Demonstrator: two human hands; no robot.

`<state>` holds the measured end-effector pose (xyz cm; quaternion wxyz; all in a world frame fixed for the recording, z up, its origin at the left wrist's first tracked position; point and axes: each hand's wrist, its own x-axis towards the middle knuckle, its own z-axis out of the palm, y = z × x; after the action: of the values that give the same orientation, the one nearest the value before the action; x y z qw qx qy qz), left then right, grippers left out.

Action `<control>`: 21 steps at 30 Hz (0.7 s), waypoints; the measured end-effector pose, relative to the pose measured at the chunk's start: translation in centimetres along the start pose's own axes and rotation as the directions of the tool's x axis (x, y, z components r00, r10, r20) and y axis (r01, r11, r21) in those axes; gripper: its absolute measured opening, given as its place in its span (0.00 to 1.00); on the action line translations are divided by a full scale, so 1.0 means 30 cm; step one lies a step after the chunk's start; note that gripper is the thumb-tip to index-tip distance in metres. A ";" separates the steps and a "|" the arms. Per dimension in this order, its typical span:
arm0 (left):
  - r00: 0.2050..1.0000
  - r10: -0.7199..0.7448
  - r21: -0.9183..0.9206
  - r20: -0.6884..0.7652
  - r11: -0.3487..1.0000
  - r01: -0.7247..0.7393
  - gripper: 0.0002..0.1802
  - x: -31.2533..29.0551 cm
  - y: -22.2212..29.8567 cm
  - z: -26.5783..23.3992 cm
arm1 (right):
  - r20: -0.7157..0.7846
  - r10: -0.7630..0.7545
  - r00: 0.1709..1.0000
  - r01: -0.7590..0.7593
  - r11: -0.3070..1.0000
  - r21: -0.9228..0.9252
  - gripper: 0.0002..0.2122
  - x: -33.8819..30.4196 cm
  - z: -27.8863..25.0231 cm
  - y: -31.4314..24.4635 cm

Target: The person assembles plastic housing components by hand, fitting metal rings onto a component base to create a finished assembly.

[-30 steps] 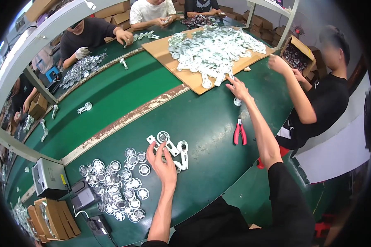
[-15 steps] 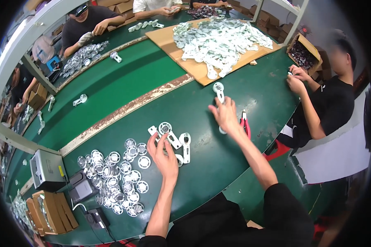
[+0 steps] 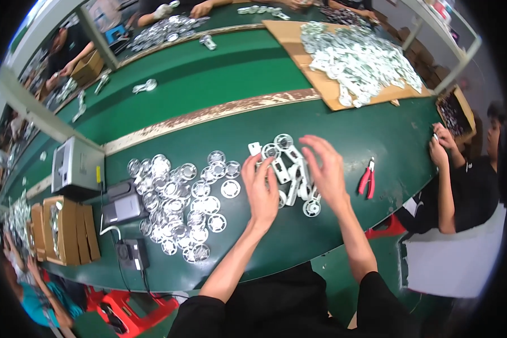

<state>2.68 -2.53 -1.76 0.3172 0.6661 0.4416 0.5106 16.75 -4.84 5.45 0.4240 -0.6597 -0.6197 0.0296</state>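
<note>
A small group of white plastic parts with long arms and round ring heads [image 3: 280,170] lies on the green table between my hands. My left hand [image 3: 261,197] is at the group's left side, fingers apart and bent; its fingertips come close to one ring head, and contact is unclear. On the other side my right hand [image 3: 329,174] has its fingers spread, next to the parts and partly covering some of them. Left of my hands lies a spread of shiny clear discs [image 3: 231,188]. Red-handled pliers [image 3: 368,183] rest on the table to the right.
A large pile of pale parts [image 3: 357,65] sits on a cardboard sheet [image 3: 287,42] at the far right. Beyond a worn ledge [image 3: 208,119] runs a green belt [image 3: 194,79]. A grey metal box [image 3: 78,169] and dark devices [image 3: 124,205] stand left. Co-workers sit around.
My right hand has come in from the single part near the pliers to the group by my left hand. More white parts now lie between my hands. The view has shifted.
</note>
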 end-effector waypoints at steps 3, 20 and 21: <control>1.000 -0.005 -0.027 0.001 1.000 0.005 0.13 0.000 0.000 0.001 | 0.187 0.058 0.981 -0.031 0.989 -0.145 0.13 0.071 0.023 0.026; 0.942 -0.330 -0.782 0.067 0.569 0.255 0.28 0.060 0.012 -0.055 | 0.355 0.038 0.934 -0.064 0.996 0.061 0.14 0.050 0.146 -0.189; 0.914 -0.391 -0.797 0.106 0.516 0.313 0.27 0.064 -0.001 -0.054 | 0.408 0.063 0.911 -0.149 0.972 0.183 0.12 0.047 0.141 -0.183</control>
<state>1.28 -0.82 -0.57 0.6584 0.3254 0.3040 0.6067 10.34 -2.14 6.70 0.3537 -0.6240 -0.6496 0.2521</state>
